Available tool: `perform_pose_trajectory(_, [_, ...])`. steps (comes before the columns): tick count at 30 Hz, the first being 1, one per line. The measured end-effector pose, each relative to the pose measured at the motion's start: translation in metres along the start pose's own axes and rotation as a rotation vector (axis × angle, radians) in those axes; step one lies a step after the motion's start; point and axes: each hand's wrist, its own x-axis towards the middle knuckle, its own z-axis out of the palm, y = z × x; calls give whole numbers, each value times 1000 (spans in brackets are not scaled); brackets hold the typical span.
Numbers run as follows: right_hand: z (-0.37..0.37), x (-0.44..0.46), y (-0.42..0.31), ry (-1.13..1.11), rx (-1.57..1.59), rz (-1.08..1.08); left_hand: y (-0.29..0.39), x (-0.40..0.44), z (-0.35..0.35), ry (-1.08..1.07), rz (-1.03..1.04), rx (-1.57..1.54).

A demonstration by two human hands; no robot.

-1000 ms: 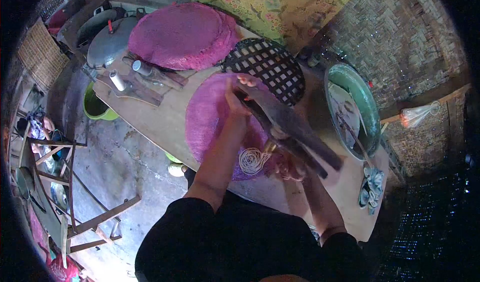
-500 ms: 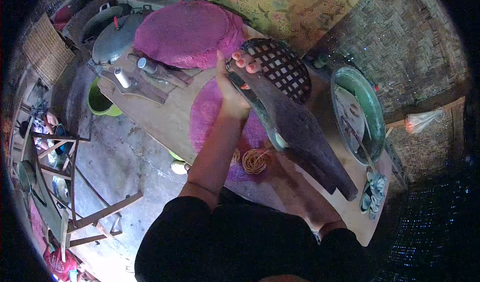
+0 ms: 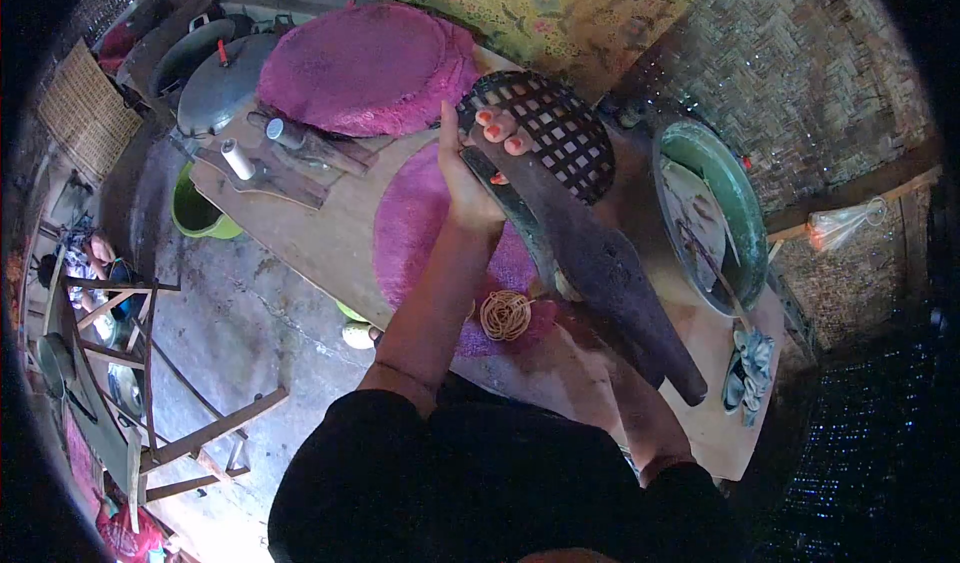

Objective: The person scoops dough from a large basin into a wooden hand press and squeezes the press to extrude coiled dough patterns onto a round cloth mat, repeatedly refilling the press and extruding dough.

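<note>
My left hand (image 3: 478, 168) is wrapped round the upper end of a long dark wooden tool (image 3: 600, 253), which slants down to the right. Beneath the tool's lower half, my right hand (image 3: 588, 335) is in shadow and mostly hidden, so its grip cannot be made out. Just left of it, a round coil of pale strands (image 3: 505, 315) shows over a round pink mesh (image 3: 408, 213). My left forearm covers part of this mesh, and only a sliver of another pale coil shows beside the arm.
On the table (image 3: 300, 228) are a pink-covered round stack (image 3: 355, 68), a black lattice tray (image 3: 560, 133), a green basin (image 3: 740, 213), a cloth (image 3: 748, 373) and a white roll (image 3: 237, 159). A wooden frame (image 3: 215, 428) stands left; a person (image 3: 100, 253) is beyond.
The tool's two long parts, spread and lower a second ago, now lie closer together. My left hand has shifted its hold at the top. My right hand has become more hidden under the tool.
</note>
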Motion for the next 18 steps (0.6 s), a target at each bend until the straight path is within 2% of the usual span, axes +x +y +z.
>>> perform_pose_trajectory(6, [5,14,18,100,-252,-70,5,2,4,-60,-24,-3])
perform_pose_trajectory(10, [16,29,28,154,-588,-120,14,3,10,-61,2,74])
perform_pose_trajectory(12, [33,30,11,128,-901,-78,19,5,12,-81,23,90])
perform_pose_trajectory(13, [20,36,30,125,-901,-78,21,6,14,-99,9,101])
perform_pose_trajectory(14, [-1,46,64,243,-927,-229,22,6,15,-115,-7,112])
perform_pose_trajectory(16, [0,45,70,366,-946,-381,20,6,18,-110,-3,111])
perform_pose_trajectory(18, [3,44,65,382,-871,-385,15,7,23,-108,-1,110])
